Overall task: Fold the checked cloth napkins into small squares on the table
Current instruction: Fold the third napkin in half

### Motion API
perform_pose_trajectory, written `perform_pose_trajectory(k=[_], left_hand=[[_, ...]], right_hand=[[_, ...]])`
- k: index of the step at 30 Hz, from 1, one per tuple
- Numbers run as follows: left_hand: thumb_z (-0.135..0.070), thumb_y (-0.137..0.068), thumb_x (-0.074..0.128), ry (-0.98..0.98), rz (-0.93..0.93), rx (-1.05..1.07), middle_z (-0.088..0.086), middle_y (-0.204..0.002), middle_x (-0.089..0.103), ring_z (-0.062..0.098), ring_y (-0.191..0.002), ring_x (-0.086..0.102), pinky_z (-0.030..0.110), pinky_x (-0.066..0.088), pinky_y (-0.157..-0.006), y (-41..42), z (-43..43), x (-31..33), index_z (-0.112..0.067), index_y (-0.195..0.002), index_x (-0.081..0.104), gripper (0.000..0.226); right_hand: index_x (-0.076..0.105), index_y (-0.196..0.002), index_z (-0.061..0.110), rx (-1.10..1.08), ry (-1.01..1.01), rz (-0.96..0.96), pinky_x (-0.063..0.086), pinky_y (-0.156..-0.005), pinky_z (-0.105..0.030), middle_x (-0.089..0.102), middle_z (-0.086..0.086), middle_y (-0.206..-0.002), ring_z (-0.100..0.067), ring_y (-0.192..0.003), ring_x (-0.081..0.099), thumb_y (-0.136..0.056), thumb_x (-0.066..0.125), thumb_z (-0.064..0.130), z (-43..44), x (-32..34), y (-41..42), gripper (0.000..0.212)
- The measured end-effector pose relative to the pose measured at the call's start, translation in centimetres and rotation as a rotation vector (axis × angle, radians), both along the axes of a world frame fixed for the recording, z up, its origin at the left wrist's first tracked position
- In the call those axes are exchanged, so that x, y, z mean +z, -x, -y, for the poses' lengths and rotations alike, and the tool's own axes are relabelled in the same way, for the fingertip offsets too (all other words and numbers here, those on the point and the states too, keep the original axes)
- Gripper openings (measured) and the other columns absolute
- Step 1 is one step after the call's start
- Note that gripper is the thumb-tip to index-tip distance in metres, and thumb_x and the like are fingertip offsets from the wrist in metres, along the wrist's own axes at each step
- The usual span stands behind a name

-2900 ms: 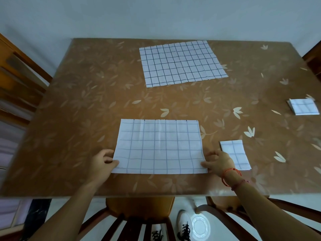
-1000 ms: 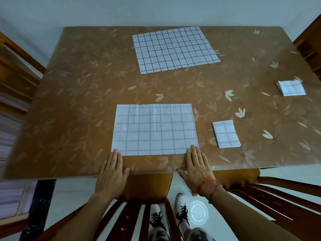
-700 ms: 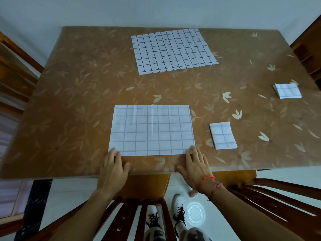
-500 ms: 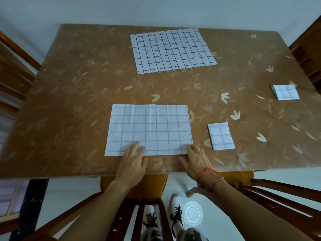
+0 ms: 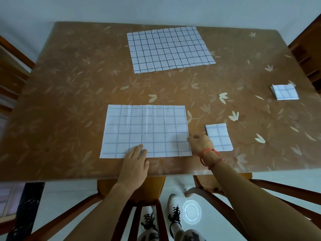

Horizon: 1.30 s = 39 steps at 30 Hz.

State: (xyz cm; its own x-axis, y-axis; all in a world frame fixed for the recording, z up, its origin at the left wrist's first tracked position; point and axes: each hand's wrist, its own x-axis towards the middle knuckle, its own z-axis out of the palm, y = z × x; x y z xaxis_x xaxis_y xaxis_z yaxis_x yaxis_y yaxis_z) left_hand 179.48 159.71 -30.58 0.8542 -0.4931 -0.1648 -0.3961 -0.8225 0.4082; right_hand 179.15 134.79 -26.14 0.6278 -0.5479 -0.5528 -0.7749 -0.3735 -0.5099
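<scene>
A half-folded checked napkin (image 5: 147, 129) lies flat near the table's front edge. My left hand (image 5: 136, 160) rests on its front edge near the middle, fingers straight. My right hand (image 5: 199, 144) is at the napkin's right edge with curled fingers that pinch the edge near the front right corner. A small folded napkin (image 5: 219, 134) lies just right of that hand. Another folded square (image 5: 284, 92) sits at the far right. An unfolded checked napkin (image 5: 169, 48) is spread out at the back of the table.
The brown flower-patterned table (image 5: 69, 101) has wooden chairs (image 5: 304, 49) at its sides and a chair (image 5: 132, 188) under the front edge. My shoes and a white round object (image 5: 192, 212) are on the floor below.
My left hand slid right along the front edge to the napkin's middle. My right hand moved from flat at the front right corner up to the right edge and curled its fingers on it.
</scene>
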Motion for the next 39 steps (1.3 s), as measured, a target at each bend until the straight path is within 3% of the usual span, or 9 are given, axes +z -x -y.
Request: perform_pose_trajectory(k=[3,5,8,12,16,22,28,33,39], left_hand=[[-0.030,-0.101,0.040,0.009,0.003,0.009,0.005,-0.157,0.024,0.021,-0.146,0.014,0.031,0.003,-0.115,0.0,0.0,-0.3,-0.014,-0.146,0.037,0.048],[-0.029,-0.101,0.041,0.014,0.004,0.012,0.004,-0.157,0.025,0.021,-0.146,0.014,0.031,0.003,-0.115,0.1,0.0,-0.4,-0.014,-0.146,0.037,0.047],[-0.030,-0.101,0.039,0.013,0.001,0.009,0.003,-0.158,0.023,0.020,-0.147,0.012,0.031,0.003,-0.116,0.0,-0.2,-0.5,-0.015,-0.146,0.036,0.048],[-0.029,-0.102,0.039,0.024,0.008,0.008,0.003,-0.158,0.023,0.020,-0.147,0.011,0.031,0.000,-0.116,-0.1,-0.3,-0.5,-0.015,-0.146,0.035,0.047],[-0.031,-0.102,0.036,0.011,0.011,-0.008,0.000,-0.159,0.017,0.017,-0.147,0.006,0.028,-0.006,-0.115,-0.1,-0.4,-0.4,-0.016,-0.149,0.030,0.049],[-0.029,-0.101,0.041,0.011,0.006,0.008,0.003,-0.158,0.023,0.019,-0.147,0.011,0.034,0.001,-0.118,0.1,-0.2,-0.5,-0.013,-0.147,0.033,0.049],[-0.032,-0.098,0.044,-0.073,0.038,-0.029,0.008,-0.157,0.024,0.022,-0.147,0.013,0.039,0.005,-0.119,-0.1,0.6,-0.7,-0.011,-0.148,0.029,0.056],[-0.036,-0.098,0.041,-0.162,0.013,-0.079,0.006,-0.161,0.005,0.020,-0.148,-0.002,0.039,-0.001,-0.120,-1.5,2.0,0.0,-0.012,-0.153,0.010,0.067],[-0.035,-0.094,0.053,-0.059,-0.030,0.026,0.008,-0.154,0.027,0.022,-0.143,0.021,0.036,0.023,-0.118,-0.3,5.5,1.2,-0.014,-0.148,0.027,0.063]], right_hand=[[0.052,-0.069,0.005,-0.011,-0.058,-0.101,0.050,-0.083,-0.030,0.055,-0.012,-0.090,-0.029,-0.095,0.056,-0.094,0.049,0.016,1.0,0.0,0.0,0.028],[0.034,-0.058,0.013,-0.019,-0.171,-0.170,0.048,-0.071,-0.014,0.056,-0.016,-0.087,-0.028,-0.086,0.055,-0.095,0.045,0.003,1.1,-0.4,0.4,0.040],[0.046,-0.058,0.014,-0.119,-0.283,-0.117,0.047,-0.055,-0.027,0.054,-0.004,-0.048,-0.018,-0.055,0.046,-0.078,0.067,0.023,0.7,-0.8,-1.2,0.030],[0.054,-0.067,0.010,-0.176,-0.242,-0.018,0.041,-0.054,-0.026,0.052,-0.003,-0.058,-0.019,-0.054,0.049,-0.083,0.063,0.043,-0.1,-0.1,-3.4,0.038],[0.067,-0.076,0.007,-0.143,-0.166,0.048,0.047,-0.067,-0.031,0.063,-0.007,-0.075,-0.025,-0.074,0.059,-0.079,0.069,0.034,0.4,-0.4,-4.2,0.028],[0.062,-0.062,0.020,-0.118,-0.160,0.082,0.057,-0.072,-0.034,0.069,-0.009,-0.082,-0.024,-0.074,0.064,-0.074,0.076,0.022,1.5,-0.6,-4.1,0.018],[0.058,-0.070,0.007,-0.280,-0.354,0.119,0.044,-0.034,-0.018,0.058,-0.007,-0.063,-0.016,-0.047,0.057,-0.078,0.073,0.011,1.8,1.4,-2.5,0.018],[0.056,-0.073,0.004,-0.434,-0.536,0.185,0.035,-0.038,-0.018,0.048,-0.007,-0.044,-0.014,-0.027,0.042,-0.077,0.066,0.004,1.8,3.0,-0.3,0.011],[0.061,-0.083,-0.002,-0.487,-0.650,0.206,0.041,-0.040,-0.022,0.060,-0.013,-0.046,-0.021,-0.035,0.054,-0.078,0.063,0.003,1.0,4.2,1.6,0.007]])
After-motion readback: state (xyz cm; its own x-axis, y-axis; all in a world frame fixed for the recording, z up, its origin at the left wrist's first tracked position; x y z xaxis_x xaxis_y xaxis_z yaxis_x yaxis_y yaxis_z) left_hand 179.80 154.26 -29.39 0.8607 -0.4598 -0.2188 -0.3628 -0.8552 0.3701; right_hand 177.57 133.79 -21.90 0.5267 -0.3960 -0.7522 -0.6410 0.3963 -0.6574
